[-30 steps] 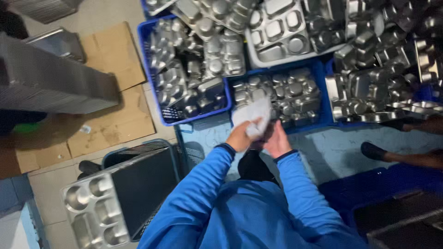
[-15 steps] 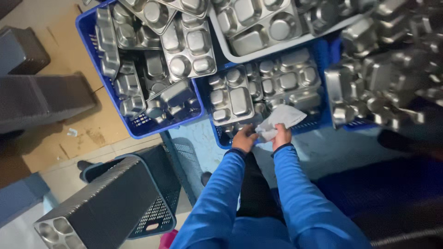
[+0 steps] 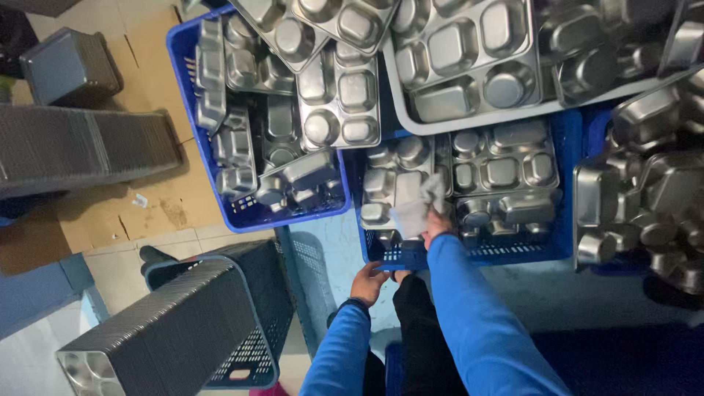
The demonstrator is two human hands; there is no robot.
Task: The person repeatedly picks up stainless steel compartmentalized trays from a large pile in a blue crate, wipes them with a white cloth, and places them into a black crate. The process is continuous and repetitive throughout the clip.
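Compartmented trays of bright, glossy sheet metal [image 3: 506, 169] are noted, smooth and reflective. They are held in a blue moulded plastic crate [image 3: 565, 246] with perforated walls. A crumpled white cloth [image 3: 414, 209], matt and soft, is pressed on the trays. Flattened brown cardboard [image 3: 158, 209], matt and stained, is observed on the floor. Blue knit fabric sleeves [image 3: 469, 315] appear matt.

Crumpled pale cloth [image 3: 414, 209], seemingly pressed onto steel compartment trays [image 3: 469, 183] inside blue crate [image 3: 565, 220].
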